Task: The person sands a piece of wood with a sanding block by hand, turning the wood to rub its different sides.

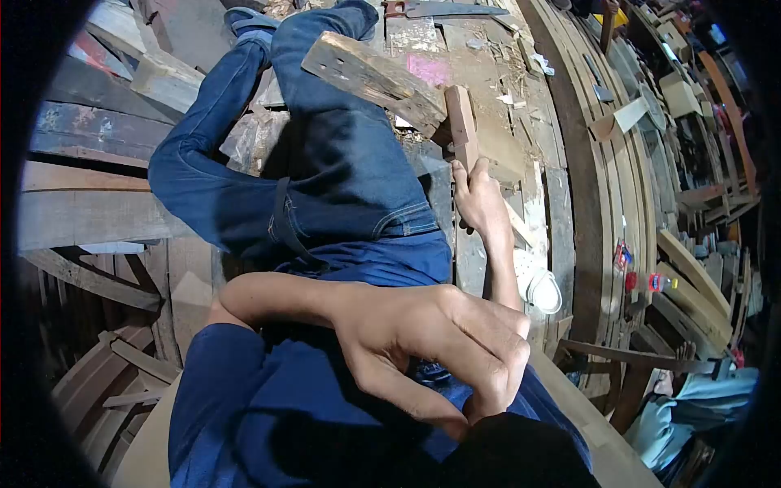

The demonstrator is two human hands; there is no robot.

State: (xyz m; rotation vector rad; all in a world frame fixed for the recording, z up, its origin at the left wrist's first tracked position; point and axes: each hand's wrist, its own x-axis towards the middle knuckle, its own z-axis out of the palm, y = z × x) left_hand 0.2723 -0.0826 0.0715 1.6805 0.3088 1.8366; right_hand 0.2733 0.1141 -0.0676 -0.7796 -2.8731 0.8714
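Observation:
My left hand is raised close to the camera, its arm bent across the chest. Its fingers are curled and pressed together beside a black shape at the bottom; what they hold, if anything, is hidden. Farther out, my right hand grips the near end of a narrow reddish-brown wooden piece. Next to that piece lies a thick, weathered timber block with holes in it, slanting above my leg. A paler wooden block sits just right of the right hand.
A handsaw lies at the far end of the plank surface. Near my right forearm is a white round container. Long boards run along the right, with a red-labelled bottle beyond. Light-blue cloth shows lower right.

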